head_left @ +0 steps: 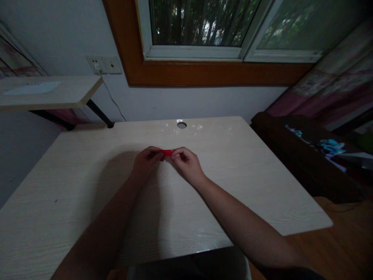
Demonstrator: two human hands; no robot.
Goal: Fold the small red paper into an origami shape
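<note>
A small red strip-like piece (166, 153) stretches between my two hands, over the middle of the pale wood-grain table (233, 155). Its exact kind is too small to make out. My left hand (146, 162) pinches its left end between thumb and fingers. At the other end, the thumb and fingertips of my right hand (187, 162) close on it. The fingers cover both ends, so only the middle part of the red piece shows. Shadows of my hands and arms fall on the tabletop.
Beyond my hands, a round cable hole (182, 125) sits near the table's back edge. A raised shelf (72, 91) on black legs stands at the back left. A wall socket (104, 65) has a cord hanging from it. Dark furniture (303, 155) stands right of the table.
</note>
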